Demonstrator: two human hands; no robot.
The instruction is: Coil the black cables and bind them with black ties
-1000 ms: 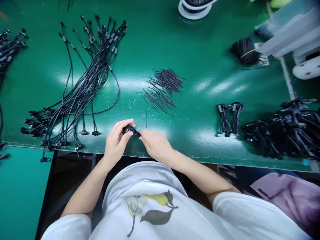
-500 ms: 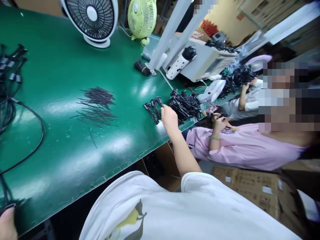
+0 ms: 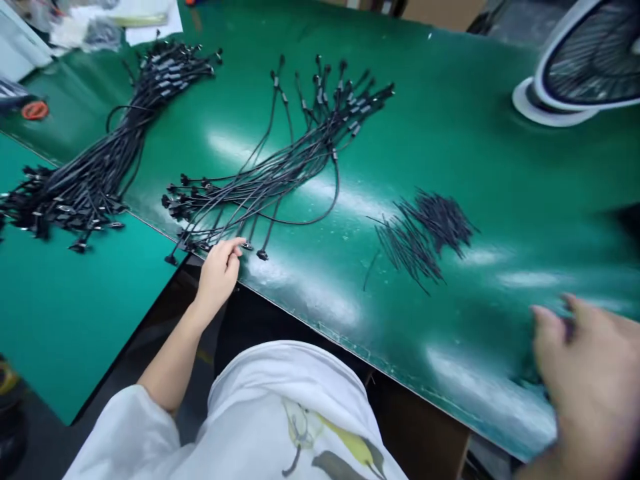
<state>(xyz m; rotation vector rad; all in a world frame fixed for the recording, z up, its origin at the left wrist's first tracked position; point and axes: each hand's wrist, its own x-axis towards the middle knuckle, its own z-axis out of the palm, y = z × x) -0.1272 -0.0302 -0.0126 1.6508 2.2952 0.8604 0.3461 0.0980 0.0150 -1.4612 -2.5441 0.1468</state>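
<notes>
Near the front edge of the table, my left hand has its thumb and fingers closed at a black plug end of a cable. That plug lies among a loose pile of black cables spread across the green tabletop. At the far right, motion smears my right hand; its thumb and forefinger look curved, above a dark blurred shape. What lies between its fingers is unclear. Thin black strips lie in a heap between the two hands.
A thick bundle of black cables lies at left, across the join with a lower green table. A white fan stands at back right. Papers and plastic bags sit at back left, near an orange ring.
The view has swung left, bringing the cable pile and my left hand well into sight. My right hand now appears at the right edge, away from clear view of the short cables it was touching.
</notes>
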